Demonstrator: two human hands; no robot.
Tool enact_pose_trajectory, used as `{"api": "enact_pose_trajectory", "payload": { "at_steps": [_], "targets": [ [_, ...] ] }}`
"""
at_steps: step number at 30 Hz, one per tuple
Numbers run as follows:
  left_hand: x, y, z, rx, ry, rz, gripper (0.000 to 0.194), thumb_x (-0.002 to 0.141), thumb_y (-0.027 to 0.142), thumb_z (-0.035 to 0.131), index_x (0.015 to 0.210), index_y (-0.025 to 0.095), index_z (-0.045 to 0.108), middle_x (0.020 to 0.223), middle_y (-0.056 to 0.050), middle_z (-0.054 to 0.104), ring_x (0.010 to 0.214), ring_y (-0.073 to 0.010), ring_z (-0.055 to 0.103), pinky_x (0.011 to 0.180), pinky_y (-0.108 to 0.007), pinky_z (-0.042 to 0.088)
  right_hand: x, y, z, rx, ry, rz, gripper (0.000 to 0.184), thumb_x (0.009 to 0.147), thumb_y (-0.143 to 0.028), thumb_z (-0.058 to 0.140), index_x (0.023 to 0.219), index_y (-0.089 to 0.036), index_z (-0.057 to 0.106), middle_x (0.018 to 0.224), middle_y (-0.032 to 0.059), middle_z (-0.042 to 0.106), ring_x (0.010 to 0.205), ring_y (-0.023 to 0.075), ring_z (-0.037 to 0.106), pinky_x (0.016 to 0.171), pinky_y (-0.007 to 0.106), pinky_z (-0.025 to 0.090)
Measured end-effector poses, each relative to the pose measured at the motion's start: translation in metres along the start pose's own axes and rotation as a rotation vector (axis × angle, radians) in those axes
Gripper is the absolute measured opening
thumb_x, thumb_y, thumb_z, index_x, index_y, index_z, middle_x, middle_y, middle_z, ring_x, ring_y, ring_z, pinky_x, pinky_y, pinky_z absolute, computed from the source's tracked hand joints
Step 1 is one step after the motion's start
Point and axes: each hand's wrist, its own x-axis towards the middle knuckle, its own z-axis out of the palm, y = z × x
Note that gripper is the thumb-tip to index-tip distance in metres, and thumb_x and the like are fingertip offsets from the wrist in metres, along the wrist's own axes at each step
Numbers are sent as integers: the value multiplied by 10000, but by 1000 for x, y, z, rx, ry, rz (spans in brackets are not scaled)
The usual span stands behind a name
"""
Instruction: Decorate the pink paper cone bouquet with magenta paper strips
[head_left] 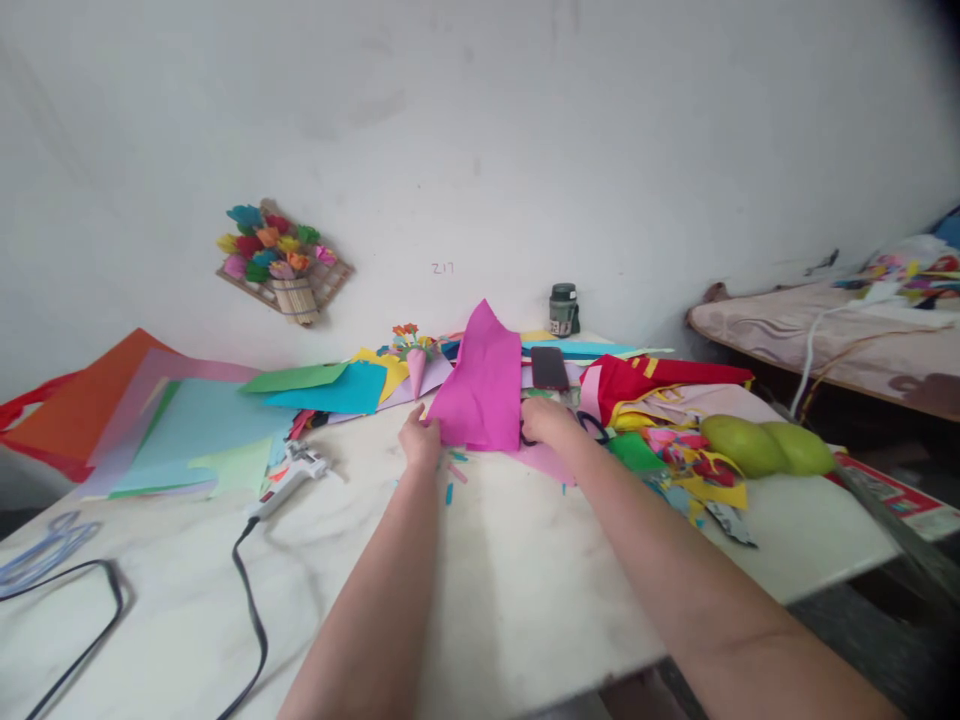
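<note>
A magenta sheet of paper [484, 385] rises between my hands, its top narrowing to a peak. My left hand [420, 437] pinches its lower left corner. At the right edge of the sheet, my right hand [549, 420] is closed with curled fingers; the fingertips are partly hidden. Dark scissors handles [592, 427] show beside my right wrist, and a dark curved piece shows below those fingers. Under the sheet lies a lighter pink paper [546, 462]. Small blue and pink paper scraps [450, 493] are scattered on the table just in front.
A white glue gun [289, 487] with a black cord lies left, near stacked coloured papers [202, 430]. A phone [549, 368], a dark jar [563, 310] and a small paper-flower cone [416, 370] stand or lie behind. Green fruits [765, 446] and paper scraps are right.
</note>
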Motion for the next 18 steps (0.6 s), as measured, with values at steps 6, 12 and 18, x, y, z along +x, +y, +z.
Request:
{"api": "enact_pose_trajectory", "payload": {
  "at_steps": [6, 12, 18],
  "targets": [
    [16, -15, 0, -256, -80, -95, 526, 657, 231, 708, 1161, 116, 610, 828, -96, 697, 725, -198, 658, 669, -284, 512, 0, -1, -1, -155, 15, 3, 338, 736, -103, 573, 1060, -85, 667, 1063, 223, 654, 1046, 297, 608, 834, 351, 472],
    [17, -17, 2, -426, -148, -136, 486, 614, 182, 736, 1085, 110, 642, 733, -71, 685, 627, -174, 646, 603, -271, 510, -5, 1, -18, -250, 54, 40, 326, 778, -173, 557, 1081, -107, 659, 1046, 215, 661, 1016, 279, 624, 806, 335, 473],
    [15, -11, -1, -327, -116, -139, 494, 621, 150, 709, 1107, 121, 627, 736, -67, 686, 642, -172, 647, 587, -242, 494, -7, 5, -28, -218, 104, 98, 315, 771, -191, 570, 1059, -103, 662, 1018, 210, 665, 1003, 268, 628, 807, 316, 462]
  ]
}}
